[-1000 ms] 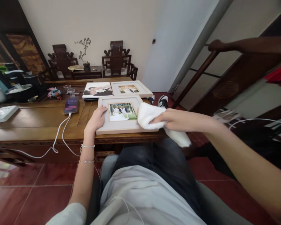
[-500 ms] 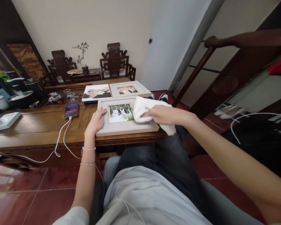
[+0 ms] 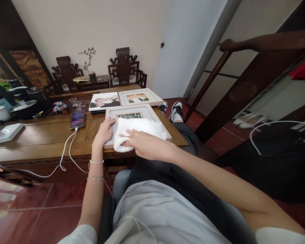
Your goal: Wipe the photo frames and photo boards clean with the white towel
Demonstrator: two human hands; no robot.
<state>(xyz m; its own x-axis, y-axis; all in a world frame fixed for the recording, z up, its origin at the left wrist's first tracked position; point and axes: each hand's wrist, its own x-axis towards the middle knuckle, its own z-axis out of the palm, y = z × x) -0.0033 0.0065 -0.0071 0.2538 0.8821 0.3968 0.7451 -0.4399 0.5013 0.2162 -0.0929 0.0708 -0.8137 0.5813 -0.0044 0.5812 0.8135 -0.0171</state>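
A light-coloured picture frame lies flat near the table's front edge. The photo inside it shows only along its top. My left hand grips the left side of this frame, fingers over the border. Under my right hand, a white towel is bunched and pressed onto the lower part of the frame, covering most of the photo. The fingers are closed on the towel, which hangs slightly past the front rim.
Behind lie a second picture frame and a stack topped by a photo panel. A phone with a white cable is to the left, near a power strip and a lidded pot. A wooden chair stands right.
My right hand has swept the towel left and toward me, from the frame's right side to its lower front. My left hand stays at the left edge.
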